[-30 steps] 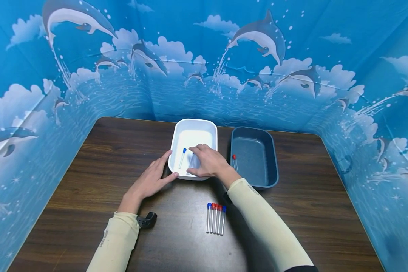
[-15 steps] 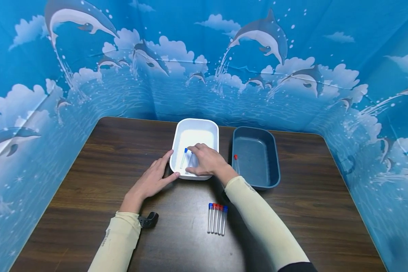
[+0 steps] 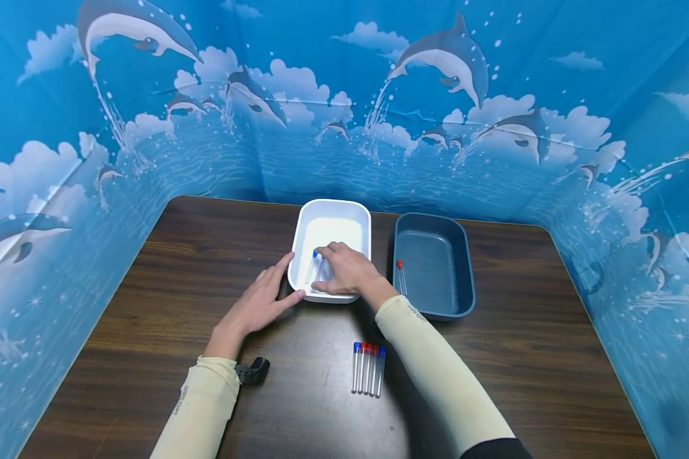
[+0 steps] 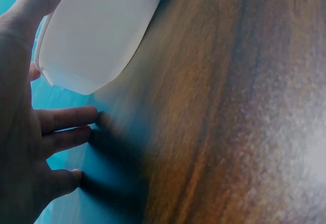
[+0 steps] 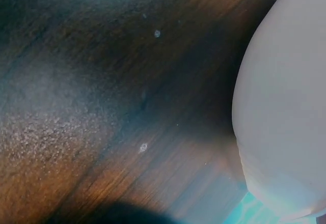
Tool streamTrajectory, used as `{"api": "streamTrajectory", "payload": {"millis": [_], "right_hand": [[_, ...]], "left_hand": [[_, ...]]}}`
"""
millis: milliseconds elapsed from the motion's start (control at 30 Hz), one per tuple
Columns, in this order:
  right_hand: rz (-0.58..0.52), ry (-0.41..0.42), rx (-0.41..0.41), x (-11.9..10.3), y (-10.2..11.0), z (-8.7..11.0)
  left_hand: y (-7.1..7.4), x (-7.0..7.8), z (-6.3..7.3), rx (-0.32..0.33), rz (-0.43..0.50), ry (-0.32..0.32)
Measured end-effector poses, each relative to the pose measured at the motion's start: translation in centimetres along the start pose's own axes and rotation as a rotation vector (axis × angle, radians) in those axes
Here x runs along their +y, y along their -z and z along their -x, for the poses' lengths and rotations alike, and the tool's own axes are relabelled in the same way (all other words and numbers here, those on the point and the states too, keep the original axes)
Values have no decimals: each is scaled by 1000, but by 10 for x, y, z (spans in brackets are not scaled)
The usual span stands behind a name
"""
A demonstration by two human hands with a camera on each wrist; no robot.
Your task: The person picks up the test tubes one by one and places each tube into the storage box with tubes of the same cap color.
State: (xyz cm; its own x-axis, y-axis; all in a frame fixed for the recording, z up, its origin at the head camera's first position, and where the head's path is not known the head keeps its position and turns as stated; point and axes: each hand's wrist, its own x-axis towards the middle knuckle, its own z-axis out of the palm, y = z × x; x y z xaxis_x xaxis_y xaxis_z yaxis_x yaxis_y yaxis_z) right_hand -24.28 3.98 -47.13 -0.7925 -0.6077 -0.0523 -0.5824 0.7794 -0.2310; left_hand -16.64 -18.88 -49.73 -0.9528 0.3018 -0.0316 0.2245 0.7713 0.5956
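Note:
My right hand (image 3: pixel 349 271) reaches into the near part of the white plastic tray (image 3: pixel 334 204). Between its thumb and fingertips it holds a clear test tube (image 3: pixel 319 271) lengthwise, close over the tray floor. Just left of that, a blue-capped test tube (image 3: pixel 311 268) lies slanted in the tray. My left hand (image 3: pixel 255 305) touches the tray's near left corner with thumb and index finger spread along the rim. In the left wrist view, the other fingers (image 4: pixel 69 118) extend beside the tray wall (image 4: pixel 97 30). The right wrist view has only the tray's outer side (image 5: pixel 285 96) and tabletop.
A dark blue-grey tray (image 3: pixel 436 255) stands to the right, with red-capped tubing (image 3: pixel 401 277) along its left wall. Nearer me, several test tubes (image 3: pixel 369 370) with red and blue caps lie side by side on the wooden table (image 3: pixel 298 389). A dolphin-print curtain (image 3: pixel 344 95) surrounds the table.
My right hand has shifted slightly left with its test tube, closing the gap to the blue-capped tube beside it. The left hand keeps its place at the tray corner.

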Motion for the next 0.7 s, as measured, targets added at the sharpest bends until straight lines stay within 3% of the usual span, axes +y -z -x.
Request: {"api": "streamTrajectory", "payload": {"millis": [700], "right_hand": [[46,6,-51,-2,-4,-5]], "left_hand": [[-1,2,-1,5,-22,15]]}}
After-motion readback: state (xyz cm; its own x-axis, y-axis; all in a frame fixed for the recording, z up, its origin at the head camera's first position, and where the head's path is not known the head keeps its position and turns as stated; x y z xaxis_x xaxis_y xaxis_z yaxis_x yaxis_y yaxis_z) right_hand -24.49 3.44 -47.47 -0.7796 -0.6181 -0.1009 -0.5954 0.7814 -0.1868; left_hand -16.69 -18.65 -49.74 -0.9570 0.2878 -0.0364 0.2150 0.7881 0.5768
